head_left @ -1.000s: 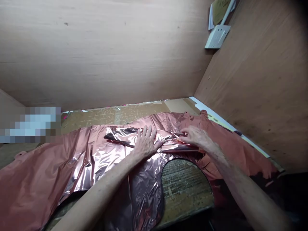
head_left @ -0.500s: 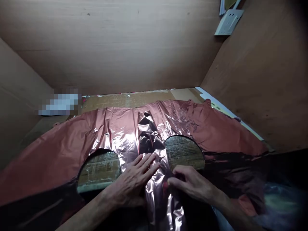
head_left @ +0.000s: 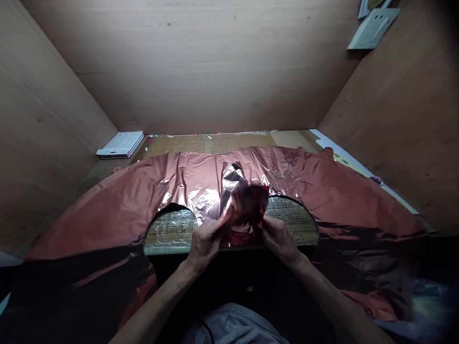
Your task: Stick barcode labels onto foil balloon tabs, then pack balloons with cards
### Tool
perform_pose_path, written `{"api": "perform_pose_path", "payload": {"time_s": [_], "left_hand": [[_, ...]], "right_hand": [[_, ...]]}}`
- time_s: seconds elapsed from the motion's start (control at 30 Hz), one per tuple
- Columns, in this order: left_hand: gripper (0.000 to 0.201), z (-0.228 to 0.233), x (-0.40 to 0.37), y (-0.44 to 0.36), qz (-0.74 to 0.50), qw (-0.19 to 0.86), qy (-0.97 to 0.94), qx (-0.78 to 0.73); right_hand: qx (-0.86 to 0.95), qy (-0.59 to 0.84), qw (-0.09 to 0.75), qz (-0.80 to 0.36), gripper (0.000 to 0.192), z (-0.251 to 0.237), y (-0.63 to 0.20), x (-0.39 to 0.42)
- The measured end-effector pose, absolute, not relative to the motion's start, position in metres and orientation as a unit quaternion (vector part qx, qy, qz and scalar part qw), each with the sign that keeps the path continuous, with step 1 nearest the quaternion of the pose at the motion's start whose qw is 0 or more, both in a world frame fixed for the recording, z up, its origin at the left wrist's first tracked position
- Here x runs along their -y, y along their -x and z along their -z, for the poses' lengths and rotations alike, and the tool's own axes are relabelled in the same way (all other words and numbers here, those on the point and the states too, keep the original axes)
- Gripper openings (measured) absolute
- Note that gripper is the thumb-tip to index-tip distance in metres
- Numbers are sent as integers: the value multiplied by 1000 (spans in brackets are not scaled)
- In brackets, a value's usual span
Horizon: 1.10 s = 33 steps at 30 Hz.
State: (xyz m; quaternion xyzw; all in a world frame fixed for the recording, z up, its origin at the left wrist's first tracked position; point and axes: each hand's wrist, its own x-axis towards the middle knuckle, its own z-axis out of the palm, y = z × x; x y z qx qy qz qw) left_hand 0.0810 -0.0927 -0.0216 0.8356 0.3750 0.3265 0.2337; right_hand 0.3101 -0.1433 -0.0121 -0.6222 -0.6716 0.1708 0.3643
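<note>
A flat, uninflated rose-gold foil balloon (head_left: 96,215) spreads across the table in a wide arch, its two ends hanging over the front edge. Bare tabletop (head_left: 170,231) shows through a rounded opening on each side of its middle strip. My left hand (head_left: 205,242) grips the left side of that strip's raised, crumpled end, fingers closed. On the other side, my right hand (head_left: 280,236) pinches the same foil. The lifted part is blurred, and the fingertips are partly hidden behind it.
Wooden panels (head_left: 208,71) close in the table at the back and both sides. A stack of printed cards (head_left: 122,144) lies at the back left. A white power strip (head_left: 375,28) is mounted at the upper right, and clear plastic (head_left: 433,301) lies at the lower right.
The middle strip's lower end, hanging toward me before, is now lifted and folded upward. My left hand has gone from lying flat on the foil to gripping it. The view has shifted left.
</note>
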Motion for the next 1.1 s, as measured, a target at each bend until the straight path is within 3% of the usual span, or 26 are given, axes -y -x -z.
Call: {"api": "perform_pose_path", "payload": {"time_s": [0.07,0.13,0.27,0.37,0.43,0.5,0.53,0.6,0.7,0.83,0.97,1.03,1.1], "left_hand": [[43,21,94,-87,-347,225,-793,-448],[63,16,94,-93,-346,168,-794,-470],[104,8,93,-102,-210,57,-911,-349],[97,13,98,-103,-112,61,-955,-266],[93,19,108,-100,-93,67,-958,-261],[92,22,121,-96,-93,72,-959,-257],[92,21,126,-93,-97,78,-961,-246],[94,14,132,-88,-108,105,-963,-222],[106,-3,123,-79,-131,161,-953,-221],[95,-19,89,-62,-143,247,-934,-214],[93,-18,65,-58,-196,394,-860,-259],[76,-15,60,-69,-232,431,-792,-365],[56,-15,57,-86,-233,394,-735,-501]], "right_hand": [[598,675,355,-248,38,6,-308,125],[556,696,344,-296,42,3,-307,110],[562,686,305,-348,47,2,-308,116],[617,639,278,-365,44,1,-316,156],[698,589,287,-288,53,1,-323,183],[784,532,292,-130,78,5,-328,198],[817,501,282,-44,79,9,-329,199],[861,439,245,77,64,18,-327,190],[889,385,215,118,52,28,-321,170],[893,384,230,39,44,15,-323,156],[826,445,272,-213,33,-14,-328,132],[723,547,303,-294,32,-21,-322,110],[639,637,302,-308,31,-22,-312,87]]}}
